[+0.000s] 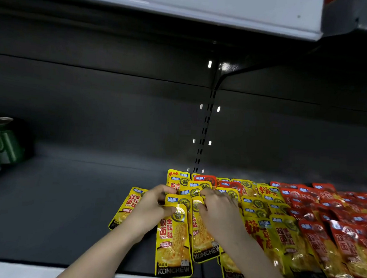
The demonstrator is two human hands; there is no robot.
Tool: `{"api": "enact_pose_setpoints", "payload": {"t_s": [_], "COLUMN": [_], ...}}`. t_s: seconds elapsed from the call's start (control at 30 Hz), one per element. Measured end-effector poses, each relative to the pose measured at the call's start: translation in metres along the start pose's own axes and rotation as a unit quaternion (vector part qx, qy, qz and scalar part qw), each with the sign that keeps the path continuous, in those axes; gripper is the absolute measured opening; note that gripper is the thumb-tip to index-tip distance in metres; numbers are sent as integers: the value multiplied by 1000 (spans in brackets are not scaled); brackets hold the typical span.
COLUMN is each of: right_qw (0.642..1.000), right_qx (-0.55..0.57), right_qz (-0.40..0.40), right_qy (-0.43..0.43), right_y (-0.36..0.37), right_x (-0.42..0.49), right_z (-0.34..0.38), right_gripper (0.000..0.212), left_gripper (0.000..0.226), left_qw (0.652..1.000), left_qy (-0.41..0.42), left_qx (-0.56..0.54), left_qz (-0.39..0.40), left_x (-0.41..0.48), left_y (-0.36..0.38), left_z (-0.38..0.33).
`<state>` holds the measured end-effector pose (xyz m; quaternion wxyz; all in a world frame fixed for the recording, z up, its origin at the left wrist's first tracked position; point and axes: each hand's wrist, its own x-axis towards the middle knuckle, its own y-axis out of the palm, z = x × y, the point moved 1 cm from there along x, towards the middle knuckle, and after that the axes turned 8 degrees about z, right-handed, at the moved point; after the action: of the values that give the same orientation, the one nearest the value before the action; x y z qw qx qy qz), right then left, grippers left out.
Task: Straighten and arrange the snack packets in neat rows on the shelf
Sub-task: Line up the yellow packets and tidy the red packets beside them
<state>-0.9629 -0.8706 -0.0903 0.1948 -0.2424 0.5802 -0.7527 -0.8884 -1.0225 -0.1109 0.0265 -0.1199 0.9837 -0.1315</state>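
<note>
**Forearms over the front lip [27,271], hands on two packets**

Two bare forearms come in from the bottom edge, crossing the pale front lip of the shelf [65,206]; the left hand [154,204] pinches the top edge of the front yellow packet [174,240], thumb on its face and fingers curled behind; the right hand [219,208] grips the top of the second yellow packet [203,240] just beside it, fingers curled over the upper edge. Both packets lie flat with their long axes running front to back, tops toward the back panel and the KONCHEW ends toward the lip; the front one reaches almost to the lip, and the second leans slightly to the right. Left of the left hand a tilted yellow packet [125,208] lies askew, its top swung to the right. Behind and to the right, more yellow packets overlap in loose rows, then red packets [335,225] fill the shelf to the right edge, blurred there. Leftward the dark shelf lies bare as far as the green cans [2,145] at the far left; a slotted upright [205,129] rises behind the packets, and an upper shelf [187,6] overhangs.
</note>
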Motion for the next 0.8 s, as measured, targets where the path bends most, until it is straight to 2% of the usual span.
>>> {"api": "enact_pose_setpoints", "payload": {"t_s": [0.1,0.23,0.47,0.8], "right_qw": [1000,997,978,989], "right_qx": [1,81,201,141], "right_qz": [12,11,-49,-8], "right_qy": [-2,9,36,32], "right_y": [1,2,-1,1], "right_x": [11,18,26,37], "right_z": [2,2,6,15], "right_gripper": [33,15,16,23], "left_gripper": [38,36,35,30], "left_qw": [1000,1000,1000,992], "left_qy": [-6,-3,16,53], "left_qx": [-13,-20,-3,88], "left_qz": [2,5,-5,-66], "left_x": [-1,-1,-1,1], "left_y": [-1,1,1,1], "left_z": [1,0,-2,-3]}}
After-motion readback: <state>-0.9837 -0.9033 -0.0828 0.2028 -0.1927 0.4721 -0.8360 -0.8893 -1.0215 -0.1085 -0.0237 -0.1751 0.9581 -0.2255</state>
